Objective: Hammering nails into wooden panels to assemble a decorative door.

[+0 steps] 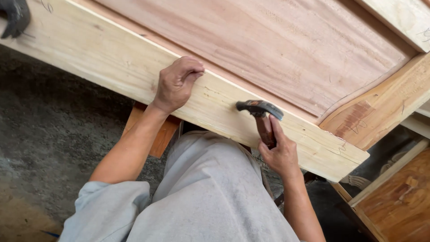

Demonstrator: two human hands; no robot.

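The hammer (260,109) sits low against the pale wooden rail (112,58), its dark metal head lying flat on the rail's face a little right of the middle, with the handle dropping off the near edge toward the person. The right hand (278,152) has it in a close grip high on the handle, just under the head, with the forefinger laid straight up along the handle toward the head.

The left hand (176,84) rests further left on the same rail, fingers curled in and fingertips pinched together at the rail's upper edge, where the pale wood meets the reddish panel (268,45). Whether anything is held in that pinch I cannot tell; the fingers hide the spot.

The rail runs on a slant from the upper left down to the lower right, framing the broad reddish panel beyond it. At the right end it meets a darker, curved frame piece (380,107) with pencil marks on it. Under the rail, an orange-brown board (159,136) shows beside the left forearm. The person's grey clothing (210,192) fills the foreground, and a rough grey floor (49,130) lies to the left. More wooden work (398,201) stands at the lower right.
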